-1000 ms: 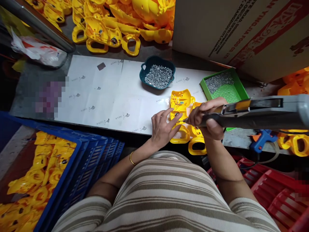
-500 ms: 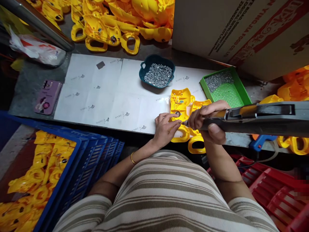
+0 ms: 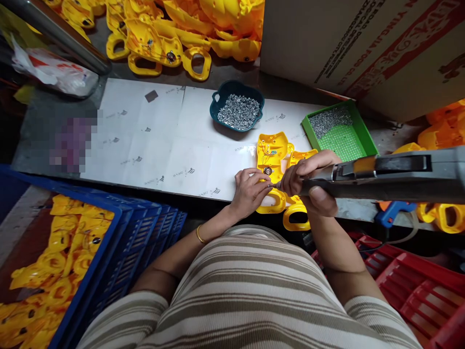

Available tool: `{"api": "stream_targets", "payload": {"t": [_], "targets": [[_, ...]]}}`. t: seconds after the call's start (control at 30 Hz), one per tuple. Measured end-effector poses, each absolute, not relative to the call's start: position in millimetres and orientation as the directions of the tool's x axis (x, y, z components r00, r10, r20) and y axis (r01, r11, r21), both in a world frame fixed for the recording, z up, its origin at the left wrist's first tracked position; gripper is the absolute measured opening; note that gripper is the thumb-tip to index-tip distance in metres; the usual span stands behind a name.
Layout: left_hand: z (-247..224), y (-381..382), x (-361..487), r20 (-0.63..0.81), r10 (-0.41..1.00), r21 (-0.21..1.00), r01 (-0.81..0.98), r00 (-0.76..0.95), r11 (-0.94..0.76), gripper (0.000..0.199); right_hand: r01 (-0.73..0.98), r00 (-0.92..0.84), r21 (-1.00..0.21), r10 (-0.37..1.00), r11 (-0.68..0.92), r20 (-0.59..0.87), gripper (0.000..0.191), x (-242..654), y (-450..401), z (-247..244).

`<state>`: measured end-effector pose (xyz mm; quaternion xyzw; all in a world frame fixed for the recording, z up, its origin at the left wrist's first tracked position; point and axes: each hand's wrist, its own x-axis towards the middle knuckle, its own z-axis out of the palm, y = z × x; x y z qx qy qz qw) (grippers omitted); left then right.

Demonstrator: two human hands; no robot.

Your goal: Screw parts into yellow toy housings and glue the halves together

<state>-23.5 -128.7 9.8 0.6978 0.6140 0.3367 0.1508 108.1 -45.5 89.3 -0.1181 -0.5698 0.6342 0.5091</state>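
My right hand (image 3: 314, 182) is wrapped round a dark power screwdriver (image 3: 395, 177) lying level, its tip pointing left. At that tip, the thumb and forefinger of my left hand (image 3: 250, 191) are pinched together; whatever they hold is too small to make out. Below and behind both hands lies an open yellow plastic shell (image 3: 271, 148) with wires and a round metal part inside. A second yellow shell (image 3: 300, 157) beside it is partly hidden by my right hand.
A teal bowl (image 3: 238, 114) of small metal pieces and a green tray (image 3: 358, 140) stand behind my hands. Yellow shells (image 3: 154, 46) are heaped at the back near a carton (image 3: 308, 43). Blue crates (image 3: 123, 232) flank the left, a red crate (image 3: 410, 281) the right.
The screwdriver and my right hand have shifted very slightly left. My left hand keeps its pinch at the tip, almost unmoved.
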Motion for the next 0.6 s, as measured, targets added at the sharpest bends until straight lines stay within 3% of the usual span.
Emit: {"api": "stream_targets", "payload": {"t": [0.27, 0.43, 0.6], "targets": [[8.4, -126.7, -27.3, 0.28, 0.957, 0.627, 0.741, 0.075, -0.241, 0.024, -0.541, -0.527, -0.829, 0.711, 0.143, 0.466, 0.021, 108.9, -39.2, 92.5], [13.7, -127.0, -29.8, 0.303, 0.953, 0.602, 0.772, 0.018, -0.206, 0.024, -0.558, -0.533, -0.815, 0.685, 0.158, 0.497, 0.026, 111.3, -36.5, 89.5], [10.9, -127.1, -30.1, 0.255, 0.942, 0.593, 0.805, -0.217, 0.024, 0.067, -0.565, -0.428, -0.788, 0.73, 0.245, 0.533, 0.025, 106.1, -28.2, 79.5]]}}
